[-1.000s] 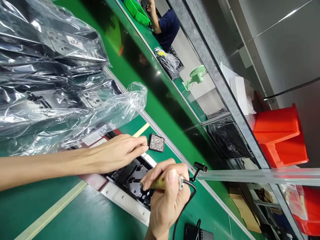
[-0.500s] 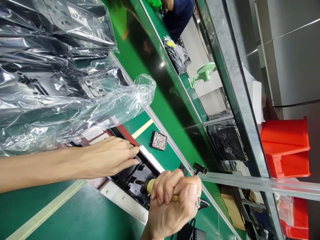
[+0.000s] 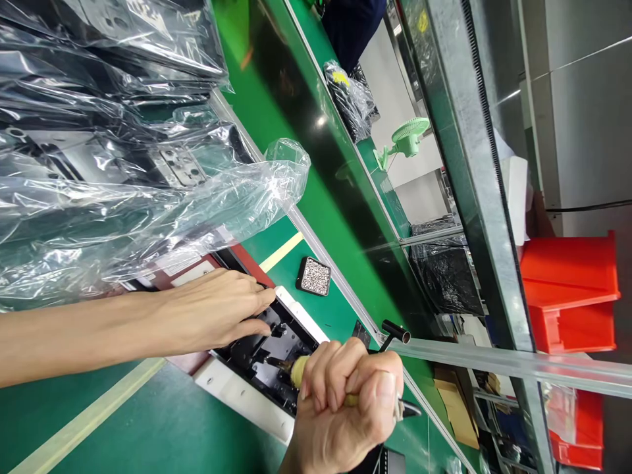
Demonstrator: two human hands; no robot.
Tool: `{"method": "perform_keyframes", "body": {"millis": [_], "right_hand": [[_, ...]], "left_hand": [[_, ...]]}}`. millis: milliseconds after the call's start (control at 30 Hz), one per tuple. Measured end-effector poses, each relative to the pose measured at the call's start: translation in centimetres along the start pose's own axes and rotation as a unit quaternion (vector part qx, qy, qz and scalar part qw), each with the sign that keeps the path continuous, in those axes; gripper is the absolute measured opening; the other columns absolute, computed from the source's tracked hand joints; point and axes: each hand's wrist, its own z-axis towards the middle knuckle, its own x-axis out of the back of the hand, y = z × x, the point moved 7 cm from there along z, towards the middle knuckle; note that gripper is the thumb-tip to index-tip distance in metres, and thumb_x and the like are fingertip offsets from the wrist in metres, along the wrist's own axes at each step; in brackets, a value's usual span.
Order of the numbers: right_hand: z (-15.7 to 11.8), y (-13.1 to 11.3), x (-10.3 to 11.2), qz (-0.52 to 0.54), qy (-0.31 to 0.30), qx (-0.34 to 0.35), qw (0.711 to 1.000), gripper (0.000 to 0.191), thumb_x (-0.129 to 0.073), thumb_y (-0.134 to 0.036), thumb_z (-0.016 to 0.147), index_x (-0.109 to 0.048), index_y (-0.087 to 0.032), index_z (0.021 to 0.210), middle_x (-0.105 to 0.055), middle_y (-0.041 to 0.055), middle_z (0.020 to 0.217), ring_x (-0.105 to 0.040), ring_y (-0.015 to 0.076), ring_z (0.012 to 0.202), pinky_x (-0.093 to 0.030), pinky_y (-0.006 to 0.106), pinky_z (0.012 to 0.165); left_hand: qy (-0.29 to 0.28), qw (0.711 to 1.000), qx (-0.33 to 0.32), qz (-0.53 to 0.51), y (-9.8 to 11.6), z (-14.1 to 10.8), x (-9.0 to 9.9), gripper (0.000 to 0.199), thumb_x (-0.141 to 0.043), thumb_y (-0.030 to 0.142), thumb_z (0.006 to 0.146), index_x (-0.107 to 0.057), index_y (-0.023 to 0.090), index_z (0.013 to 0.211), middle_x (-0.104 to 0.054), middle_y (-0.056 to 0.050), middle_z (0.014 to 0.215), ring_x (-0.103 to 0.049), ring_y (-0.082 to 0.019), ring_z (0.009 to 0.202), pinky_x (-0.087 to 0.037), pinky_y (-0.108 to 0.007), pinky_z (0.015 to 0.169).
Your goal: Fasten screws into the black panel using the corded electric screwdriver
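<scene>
Black assembly (image 3: 287,345) beneath loosely spread left hand (image 3: 224,309) and right hand (image 3: 345,398) clenched around a yellow-handled tool (image 3: 297,372).

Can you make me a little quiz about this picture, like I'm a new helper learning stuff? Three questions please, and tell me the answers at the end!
1. Which of the person's hands grips the yellow-handled tool?
2. True or false: the small black tray with the speckled filling lies on the green table.
3. What colour are the bins at the picture's right side? A) blue B) red C) yellow

Key:
1. The right hand.
2. True.
3. B.
</scene>
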Motion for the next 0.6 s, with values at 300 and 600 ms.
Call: {"method": "perform_keyframes", "body": {"millis": [300,600], "right_hand": [[0.0,-0.3,-0.3,0.018,-0.012,0.001,1.000,0.041,-0.044,-0.042,0.113,-0.034,-0.028,0.076,-0.021,-0.0084,0.051,-0.016,0.0141,0.033,-0.028,0.029,0.031],[0.0,-0.4,-1.0,0.078,-0.047,0.003,0.996,0.038,-0.043,-0.036,0.114,-0.035,-0.028,0.078,-0.020,-0.0089,0.053,-0.014,0.0130,0.035,-0.025,0.028,0.036]], "left_hand": [[-0.056,0.998,-0.005,0.034,1.5,0.0,-1.0,0.043,-0.078,0.066,0.097,-0.062,0.030,0.081,-0.052,0.003,0.063,-0.061,-0.022,0.055,-0.046,-0.029,0.053],[-0.080,0.994,-0.016,0.073,1.3,0.2,-1.3,0.043,-0.076,0.066,0.098,-0.062,0.030,0.080,-0.050,0.003,0.062,-0.063,-0.021,0.056,-0.045,-0.028,0.053]]}}
